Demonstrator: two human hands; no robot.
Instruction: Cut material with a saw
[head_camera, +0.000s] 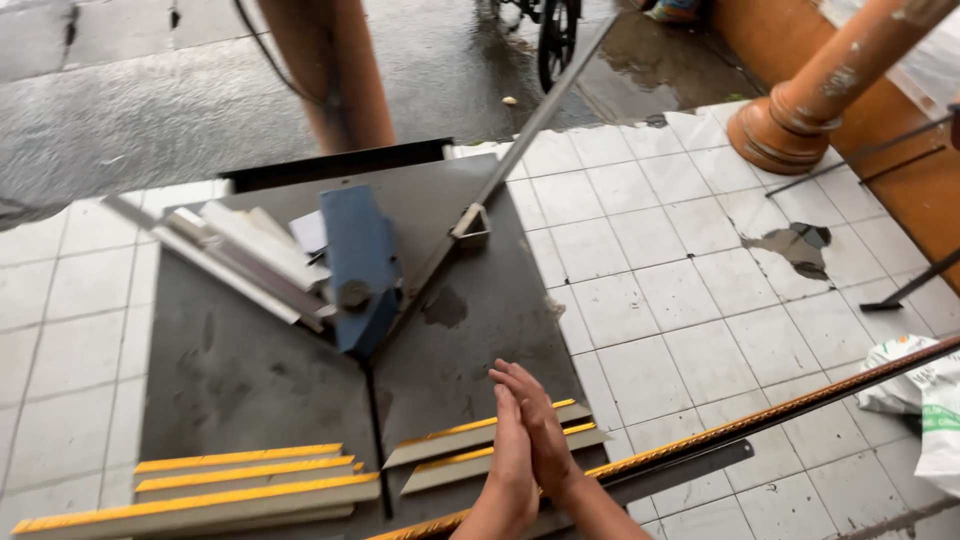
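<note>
My left hand (508, 455) and my right hand (545, 425) are pressed flat together, palm to palm, fingers straight and pointing away from me. They hold nothing. They hover over the near right part of a dark metal cutting table (250, 370). Just under them lie two short grey strips with yellow edges (470, 440). A long yellow-edged strip (800, 405) runs from below my wrists out to the right. A blue cutter head (360, 265) with a long grey lever (540, 120) stands at the table's middle, beyond my hands.
More yellow-edged strips (240, 475) lie at the near left of the table, and pale offcuts (250, 255) are piled left of the cutter. On the white tiled floor are a white bag (925, 400), an orange column base (790, 125) and a broken tile patch (800, 245). Wet pavement and a bicycle wheel (555, 40) lie beyond.
</note>
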